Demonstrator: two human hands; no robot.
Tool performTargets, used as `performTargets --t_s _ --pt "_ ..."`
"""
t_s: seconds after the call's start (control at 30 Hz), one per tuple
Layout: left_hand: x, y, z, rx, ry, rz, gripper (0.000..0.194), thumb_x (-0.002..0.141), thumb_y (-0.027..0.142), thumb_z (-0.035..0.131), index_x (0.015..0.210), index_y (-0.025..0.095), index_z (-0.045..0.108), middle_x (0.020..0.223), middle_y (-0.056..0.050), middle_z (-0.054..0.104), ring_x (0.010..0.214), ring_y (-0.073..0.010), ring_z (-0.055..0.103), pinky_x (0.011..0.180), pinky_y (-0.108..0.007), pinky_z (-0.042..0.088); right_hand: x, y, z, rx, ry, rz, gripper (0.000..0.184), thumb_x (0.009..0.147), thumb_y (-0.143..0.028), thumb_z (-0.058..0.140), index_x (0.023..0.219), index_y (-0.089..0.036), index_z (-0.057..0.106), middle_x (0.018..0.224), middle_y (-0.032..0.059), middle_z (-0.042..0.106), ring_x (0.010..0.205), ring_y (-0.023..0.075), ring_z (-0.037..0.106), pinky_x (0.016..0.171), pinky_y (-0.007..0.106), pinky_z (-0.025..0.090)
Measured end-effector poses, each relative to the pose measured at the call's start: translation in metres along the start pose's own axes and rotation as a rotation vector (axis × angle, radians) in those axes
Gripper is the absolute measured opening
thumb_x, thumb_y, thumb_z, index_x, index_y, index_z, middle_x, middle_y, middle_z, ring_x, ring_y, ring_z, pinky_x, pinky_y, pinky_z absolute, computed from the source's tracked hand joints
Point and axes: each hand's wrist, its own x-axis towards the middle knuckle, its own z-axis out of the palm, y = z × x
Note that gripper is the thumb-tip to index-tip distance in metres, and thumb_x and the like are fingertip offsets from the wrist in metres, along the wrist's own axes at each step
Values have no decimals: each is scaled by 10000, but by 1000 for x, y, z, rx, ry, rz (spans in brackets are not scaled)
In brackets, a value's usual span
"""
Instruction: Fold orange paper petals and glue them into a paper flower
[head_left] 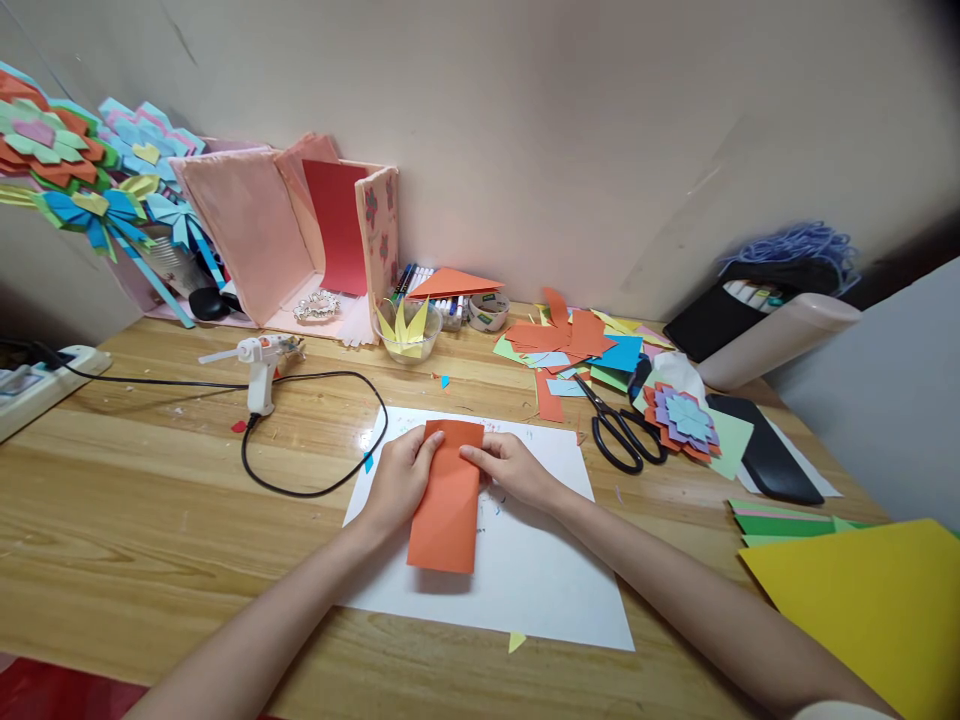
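Observation:
Both my hands hold an orange strip of paper [444,510], which looks folded, just above a white sheet [551,575]. My left hand [401,478] grips its left edge near the top, thumb lying on the front face. On the opposite edge my right hand [517,468] pinches the paper, thumb in front and fingers behind. The fingers behind the paper are partly hidden. Small marks and specks show on the white sheet, and a shadow falls below the strip's lower end.
Black-handled scissors [619,430] and orange paper scraps [562,335] lie to the right. A layered paper flower [682,420] is beside a dark phone [772,450]. Yellow paper [862,600] covers the right corner. On the left stands a glue gun [261,370] with a looping black cord [315,493].

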Motion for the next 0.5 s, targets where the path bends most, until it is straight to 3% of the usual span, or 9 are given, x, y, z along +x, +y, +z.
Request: performTargets --t_s 0.1,0.27,0.4,0.5 --pt "-1 3 1 15 48 9 309 850 394 416 643 179 497 622 7 534 593 -136 452 568 -234 325 1 -3 2 87 -41 -39 309 763 -424 585 818 -120 610 719 33 594 603 117 510 548 232 396" --pt "-1 2 -1 -31 23 -10 311 842 410 428 684 167 543 656 -5 572 610 -141 488 560 -232 337 2 -5 0 92 -23 -28 290 755 -400 586 760 -112 624 723 42 600 623 126 509 578 244 388" --pt "3 4 -8 3 -30 4 237 781 395 538 761 165 587 747 -22 623 692 -159 550 603 -234 381 0 -6 -2 37 -96 3 274 752 -387 581 678 -123 594 602 -2 534 514 89 431 493 218 318" --pt "5 9 -11 114 -60 105 174 723 343 614 722 169 616 773 -29 633 730 -162 557 659 -243 393 -2 -5 1 -66 -144 -4 278 757 -362 573 602 -133 542 527 -37 445 471 67 354 456 207 246"
